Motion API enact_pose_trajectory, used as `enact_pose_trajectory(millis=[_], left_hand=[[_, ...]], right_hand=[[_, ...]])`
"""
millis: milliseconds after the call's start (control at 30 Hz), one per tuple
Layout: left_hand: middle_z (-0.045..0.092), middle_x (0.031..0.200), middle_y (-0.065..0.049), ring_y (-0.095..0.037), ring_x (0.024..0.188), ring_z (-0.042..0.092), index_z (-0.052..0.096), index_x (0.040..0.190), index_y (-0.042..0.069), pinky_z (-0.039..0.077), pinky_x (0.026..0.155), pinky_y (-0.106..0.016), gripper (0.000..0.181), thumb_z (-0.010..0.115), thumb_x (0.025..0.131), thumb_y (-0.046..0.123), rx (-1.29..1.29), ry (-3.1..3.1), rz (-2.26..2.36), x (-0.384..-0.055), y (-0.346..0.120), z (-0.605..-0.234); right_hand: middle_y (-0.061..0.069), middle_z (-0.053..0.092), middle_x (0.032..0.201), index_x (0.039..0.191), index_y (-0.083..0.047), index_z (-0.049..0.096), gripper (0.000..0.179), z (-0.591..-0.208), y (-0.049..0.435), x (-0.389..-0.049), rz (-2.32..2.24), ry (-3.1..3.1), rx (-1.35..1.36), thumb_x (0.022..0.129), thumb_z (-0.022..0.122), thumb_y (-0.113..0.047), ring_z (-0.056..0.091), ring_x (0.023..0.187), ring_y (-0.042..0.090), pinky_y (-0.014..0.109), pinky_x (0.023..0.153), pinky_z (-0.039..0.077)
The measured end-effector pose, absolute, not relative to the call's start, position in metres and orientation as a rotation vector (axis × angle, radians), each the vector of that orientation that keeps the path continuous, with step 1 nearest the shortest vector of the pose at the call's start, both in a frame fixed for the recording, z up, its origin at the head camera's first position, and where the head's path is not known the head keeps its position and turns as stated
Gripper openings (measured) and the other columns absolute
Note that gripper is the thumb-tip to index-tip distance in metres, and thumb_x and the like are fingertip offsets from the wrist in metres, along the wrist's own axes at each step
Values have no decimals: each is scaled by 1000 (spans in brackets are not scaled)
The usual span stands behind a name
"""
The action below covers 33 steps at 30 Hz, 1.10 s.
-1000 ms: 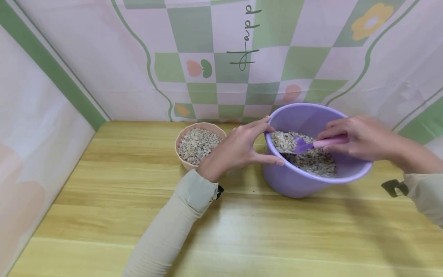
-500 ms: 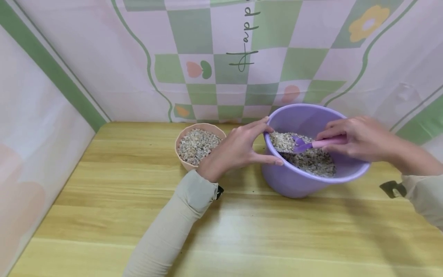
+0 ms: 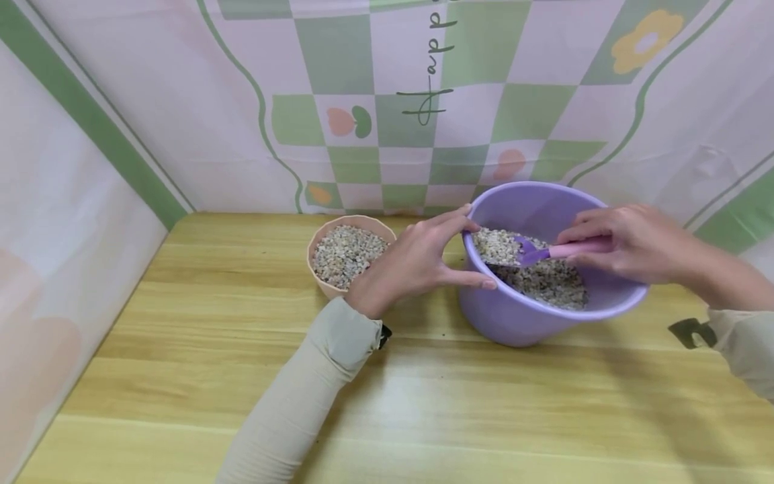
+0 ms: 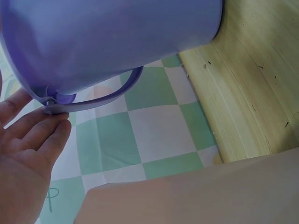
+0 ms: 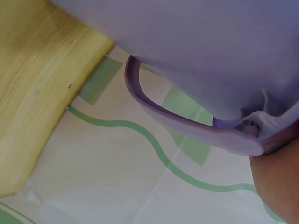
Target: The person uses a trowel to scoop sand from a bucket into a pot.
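In the head view, a purple bucket (image 3: 556, 323) stands on the right side of the table with coarse pale gravel (image 3: 553, 286) inside. My right hand (image 3: 635, 243) reaches over its rim and grips the pink handle of a small shovel (image 3: 565, 251). Gravel (image 3: 496, 247) is heaped on the shovel's blade, close to the bucket's left inner wall. My left hand (image 3: 417, 259) holds the bucket's left rim, thumb on the near side and fingers over the edge. In the left wrist view, the left hand's fingers (image 4: 44, 128) touch the end of the bucket's handle (image 4: 105, 99).
A peach bowl (image 3: 329, 289) filled with similar gravel stands left of the bucket, partly behind my left wrist. A patterned cloth (image 3: 402, 117) hangs behind the wooden table (image 3: 211, 376). Several dark specks lie on the wood.
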<state>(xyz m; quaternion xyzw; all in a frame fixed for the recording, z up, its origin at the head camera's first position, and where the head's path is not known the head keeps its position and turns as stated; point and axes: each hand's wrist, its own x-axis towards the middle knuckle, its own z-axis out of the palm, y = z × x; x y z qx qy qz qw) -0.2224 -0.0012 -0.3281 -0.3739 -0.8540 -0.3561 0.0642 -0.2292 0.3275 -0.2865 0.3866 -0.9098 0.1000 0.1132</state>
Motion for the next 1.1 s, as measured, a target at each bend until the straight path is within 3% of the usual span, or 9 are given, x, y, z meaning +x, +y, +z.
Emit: enact_pose_trajectory(millis=[133,200,300,600,967,1100], left_hand=[[54,144,0,-12,128,53,47,147,11,41,107,-22,95,81,74,60,-1129,-2584,-1075,-222,-1,-328],[55,143,1,-12,128,54,44,150,11,41,107,-22,97,81,74,59,-1127,-2583,-1080,-222,-1,-328],[56,141,1,-12,127,54,41,152,11,40,107,-22,100,82,73,58,-1122,-2580,-1086,-222,-1,-329],[35,159,-3,-16,136,47,60,135,16,35,113,-25,79,81,73,60,-1110,-2602,-1087,-220,0,-331],[36,158,1,-15,134,48,60,134,17,36,112,-25,78,81,73,61,-1101,-2604,-1073,-221,0,-330],[38,157,0,-16,134,49,60,134,18,37,112,-26,77,81,73,60,-1091,-2615,-1063,-221,0,-329]], right_hand=[[8,75,103,97,-14,79,40,-286,328,-229,330,-2647,1130,60,90,-7,71,84,22,9,77,48],[8,75,103,98,-14,79,39,-286,329,-229,343,-2637,1130,61,90,-7,71,85,23,3,80,43],[7,75,102,98,-15,80,40,-286,329,-229,359,-2623,1138,60,90,-7,71,86,20,3,81,42],[4,76,99,97,-13,80,42,-290,332,-227,401,-2570,1158,57,91,-5,70,87,12,1,86,39],[3,75,98,98,-16,80,47,-290,334,-226,471,-2529,1171,55,91,-2,58,96,-12,1,90,37],[2,75,98,98,-17,80,47,-290,333,-226,476,-2520,1178,55,91,-2,56,97,-15,0,90,36]])
